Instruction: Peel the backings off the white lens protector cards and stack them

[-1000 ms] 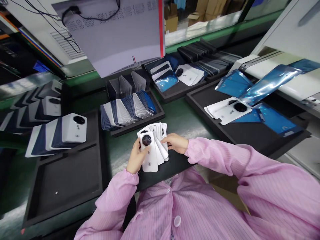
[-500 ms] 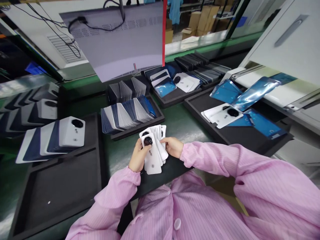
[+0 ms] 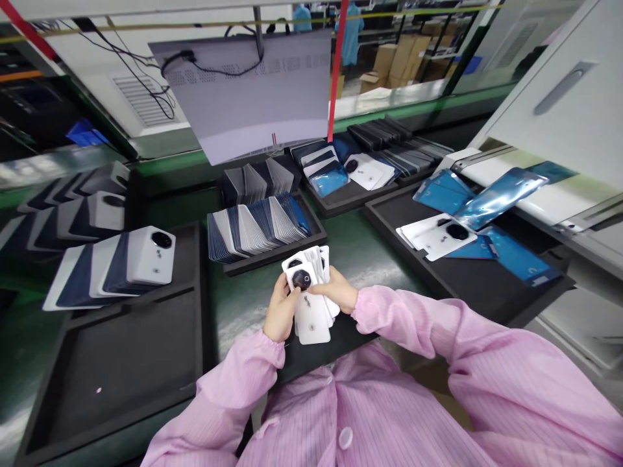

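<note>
Several white phone back covers [image 3: 314,321] are held together in a fanned stack above the bench's front edge. The top one shows a dark round camera area. My left hand [image 3: 282,308] is closed round the stack's left side, thumb just below the camera circle. From the right, my right hand [image 3: 338,290] grips the stack, its thumb lying over the top cover; its other fingers are hidden behind. Beyond the hands, a tray [image 3: 272,256] carries tightly packed rows of white and dark blue covers [image 3: 257,224].
At left, a black tray [image 3: 126,363] has fanned covers [image 3: 150,256] on its far part and a small white dot. The right tray [image 3: 389,207] bears white covers and blue film-like pieces [image 3: 518,253]. A monitor [image 3: 253,97] hangs ahead; a white cabinet [image 3: 549,123] stands right.
My right thumb has moved left onto the top cover, where before the hand was at the stack's right edge. The view has shifted, so the scene sits slightly farther right.
</note>
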Demonstrator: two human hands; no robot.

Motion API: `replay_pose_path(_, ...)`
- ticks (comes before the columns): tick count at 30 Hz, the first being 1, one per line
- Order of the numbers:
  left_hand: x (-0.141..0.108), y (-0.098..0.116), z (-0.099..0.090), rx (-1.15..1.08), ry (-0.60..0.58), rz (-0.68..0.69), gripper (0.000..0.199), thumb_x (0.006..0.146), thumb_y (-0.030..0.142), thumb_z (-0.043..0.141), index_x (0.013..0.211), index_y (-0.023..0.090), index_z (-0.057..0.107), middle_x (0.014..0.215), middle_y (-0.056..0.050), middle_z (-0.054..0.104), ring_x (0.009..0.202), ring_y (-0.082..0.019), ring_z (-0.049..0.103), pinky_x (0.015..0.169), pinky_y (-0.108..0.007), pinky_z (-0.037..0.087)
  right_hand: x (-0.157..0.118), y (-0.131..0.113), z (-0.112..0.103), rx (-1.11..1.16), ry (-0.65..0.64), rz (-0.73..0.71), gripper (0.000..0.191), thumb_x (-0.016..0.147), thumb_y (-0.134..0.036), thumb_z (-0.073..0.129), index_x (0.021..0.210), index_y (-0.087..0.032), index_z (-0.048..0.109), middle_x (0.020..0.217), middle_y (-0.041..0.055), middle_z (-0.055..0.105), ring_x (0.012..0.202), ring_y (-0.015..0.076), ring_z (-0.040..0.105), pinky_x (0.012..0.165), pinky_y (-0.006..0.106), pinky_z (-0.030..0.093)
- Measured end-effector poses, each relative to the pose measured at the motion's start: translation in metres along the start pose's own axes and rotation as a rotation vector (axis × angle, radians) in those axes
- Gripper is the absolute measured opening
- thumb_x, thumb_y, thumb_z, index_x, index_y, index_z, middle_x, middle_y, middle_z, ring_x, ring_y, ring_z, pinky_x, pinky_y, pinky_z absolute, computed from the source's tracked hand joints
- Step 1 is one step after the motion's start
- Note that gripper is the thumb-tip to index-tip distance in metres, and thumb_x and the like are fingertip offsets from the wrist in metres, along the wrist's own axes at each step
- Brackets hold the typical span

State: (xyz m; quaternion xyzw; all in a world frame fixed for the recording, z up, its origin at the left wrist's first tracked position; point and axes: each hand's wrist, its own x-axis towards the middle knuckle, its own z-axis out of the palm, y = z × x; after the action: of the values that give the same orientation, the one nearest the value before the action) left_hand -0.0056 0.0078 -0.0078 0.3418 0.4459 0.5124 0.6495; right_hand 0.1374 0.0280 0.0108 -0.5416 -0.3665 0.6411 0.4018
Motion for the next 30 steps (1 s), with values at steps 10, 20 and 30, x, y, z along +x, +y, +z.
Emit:
replay_pose_path(10,-0.016,-0.010,-0.028,0.573,0.131,0.219,0.108,0.055,0.038,0.086,0.144,0.021,0.027,0.145,-0.019,0.035,0.139,-0.035,0.033,0.113,-0.052,0.028,-0.015,-0.068,-0.020,-1.417,-0.408,-0.445,0.045,0.076,-0.013,0.062,0.119,-0.015,0.048,0.096,0.0122,0.072,0.090,0.0301,0.070,0.075,0.034,0.050)
replay_pose_path(20,-0.006,-0.005,-0.048,0.633,0.021,0.329,0.130,0.045,0.035,0.091,0.149,0.027,0.014,0.124,-0.010,0.053,0.119,-0.029,0.052,0.106,-0.046,0.034,-0.023,-0.050,-0.007,-1.783,-0.534,-0.661,0.047,0.084,-0.018,0.057,0.129,-0.011,0.046,0.101,0.0163,0.070,0.088,0.0274,0.069,0.073,0.031,0.049)
replay_pose_path(30,-0.014,-0.020,-0.035,0.759,-0.165,0.445,0.075,0.062,0.033,0.084,0.127,0.025,0.048,0.121,-0.009,0.057,0.112,-0.027,0.058,0.102,-0.044,0.040,-0.031,-0.035,-0.063,-1.531,-0.447,-0.600,0.062,0.080,-0.040,0.069,0.133,-0.016,0.047,0.116,0.0172,0.066,0.100,0.0326,0.066,0.084,0.041,0.051)
